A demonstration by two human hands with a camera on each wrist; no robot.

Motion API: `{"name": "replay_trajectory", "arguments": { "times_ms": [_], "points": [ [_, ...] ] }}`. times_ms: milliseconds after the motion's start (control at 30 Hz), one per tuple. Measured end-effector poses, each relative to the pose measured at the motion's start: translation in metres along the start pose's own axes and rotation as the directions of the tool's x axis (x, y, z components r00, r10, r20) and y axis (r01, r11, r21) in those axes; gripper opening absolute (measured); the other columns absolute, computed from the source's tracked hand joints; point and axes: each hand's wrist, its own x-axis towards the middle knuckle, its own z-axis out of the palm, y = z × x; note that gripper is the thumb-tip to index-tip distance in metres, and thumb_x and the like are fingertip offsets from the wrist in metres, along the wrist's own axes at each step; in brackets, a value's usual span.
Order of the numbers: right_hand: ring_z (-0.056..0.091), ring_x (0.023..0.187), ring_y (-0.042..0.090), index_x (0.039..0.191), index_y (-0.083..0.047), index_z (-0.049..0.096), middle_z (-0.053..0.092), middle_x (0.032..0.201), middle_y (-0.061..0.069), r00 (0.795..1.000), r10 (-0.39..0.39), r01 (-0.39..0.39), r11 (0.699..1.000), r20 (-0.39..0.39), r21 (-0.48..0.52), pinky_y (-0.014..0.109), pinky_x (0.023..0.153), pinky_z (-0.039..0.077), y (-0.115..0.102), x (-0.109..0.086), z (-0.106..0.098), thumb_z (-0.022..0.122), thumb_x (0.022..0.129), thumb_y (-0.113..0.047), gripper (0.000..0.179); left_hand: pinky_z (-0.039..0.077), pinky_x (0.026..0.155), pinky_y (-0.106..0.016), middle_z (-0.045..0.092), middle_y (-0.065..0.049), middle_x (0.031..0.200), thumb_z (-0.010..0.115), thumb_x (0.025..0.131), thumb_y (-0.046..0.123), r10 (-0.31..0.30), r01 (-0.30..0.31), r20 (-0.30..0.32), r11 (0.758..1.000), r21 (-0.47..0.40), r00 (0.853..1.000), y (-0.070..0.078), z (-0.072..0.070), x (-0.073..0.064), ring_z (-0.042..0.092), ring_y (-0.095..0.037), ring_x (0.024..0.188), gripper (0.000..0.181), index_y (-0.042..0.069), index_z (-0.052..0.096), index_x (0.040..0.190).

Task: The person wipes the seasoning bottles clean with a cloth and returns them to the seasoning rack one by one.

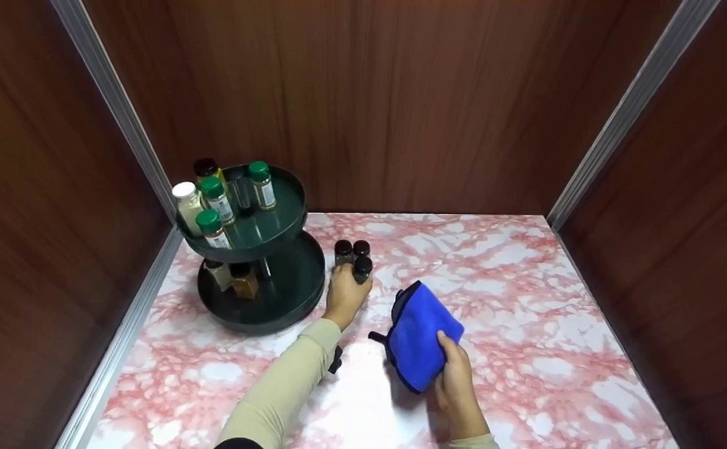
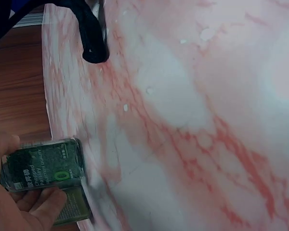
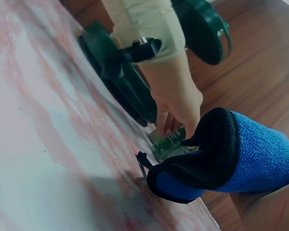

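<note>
Three spice jars (image 1: 361, 248) with black caps stand close together on the marbled tabletop, right of a round two-tier rack (image 1: 288, 218). My left hand (image 1: 346, 298) is at the near side of this cluster, fingers and thumb gripping a clear jar of green flakes (image 2: 43, 163) labelled chopped parsley in the left wrist view. A second jar (image 2: 72, 207) sits right beside it, behind the fingertips. My right hand (image 1: 457, 374) holds a folded blue cloth (image 1: 423, 337) with black edging, thumb on top, above the table. A black loop hangs off the cloth's left side.
The rack's upper tier carries several bottles, including a green-capped one (image 1: 264, 187) and a white-capped one (image 1: 189, 202). On the lower tier are jars, one of them brown (image 1: 244, 284). Wood-grain panels (image 1: 363, 106) enclose the back and sides.
</note>
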Motion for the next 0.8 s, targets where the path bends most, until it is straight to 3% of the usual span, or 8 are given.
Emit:
{"name": "replay_trajectory", "arguments": {
  "times_ms": [267,467,633,800],
  "points": [
    [0.072,0.101,0.023,0.13,0.003,0.052,0.074,0.108,0.008,1.0,-0.014,0.014,0.999,0.009,-0.03,0.038,0.092,0.057,-0.004,0.003,0.001,0.051,0.107,-0.029,0.039,0.053,0.094,-0.042,0.067,-0.01,0.108,0.081,0.079,0.032,0.081,-0.08,0.046,0.996,-0.037,0.996,0.009,-0.023,-0.009,0.066,-0.028,0.105,0.037,0.008,0.068,0.105],
    [0.073,0.097,0.023,0.129,0.006,0.052,0.075,0.105,0.009,0.998,-0.061,0.061,0.998,0.009,-0.02,0.039,0.089,0.059,-0.011,0.006,0.006,0.048,0.108,-0.023,0.035,0.053,0.086,-0.039,0.065,-0.005,0.099,0.081,0.078,0.03,0.166,-0.161,0.096,0.985,-0.064,0.981,0.013,-0.04,-0.025,0.064,-0.023,0.093,0.037,0.008,0.069,0.106],
    [0.073,0.099,0.024,0.129,0.004,0.052,0.075,0.106,0.01,0.998,-0.049,0.049,0.999,0.027,0.003,0.041,0.09,0.059,-0.019,0.008,0.009,0.049,0.108,-0.024,0.036,0.055,0.086,-0.041,0.067,-0.005,0.097,0.083,0.078,0.021,0.223,-0.19,0.169,0.963,-0.192,0.96,0.013,-0.055,-0.044,0.065,-0.023,0.092,0.034,0.007,0.071,0.106],
    [0.073,0.099,0.022,0.129,0.004,0.053,0.075,0.106,0.007,0.998,-0.063,0.064,0.997,0.029,-0.035,0.038,0.091,0.058,-0.023,0.011,0.01,0.048,0.108,-0.025,0.036,0.056,0.093,-0.036,0.07,-0.006,0.105,0.082,0.077,0.014,0.261,-0.176,0.28,0.939,-0.294,0.924,0.01,-0.066,-0.066,0.068,-0.02,0.1,0.036,0.005,0.072,0.11]
  ]
}}
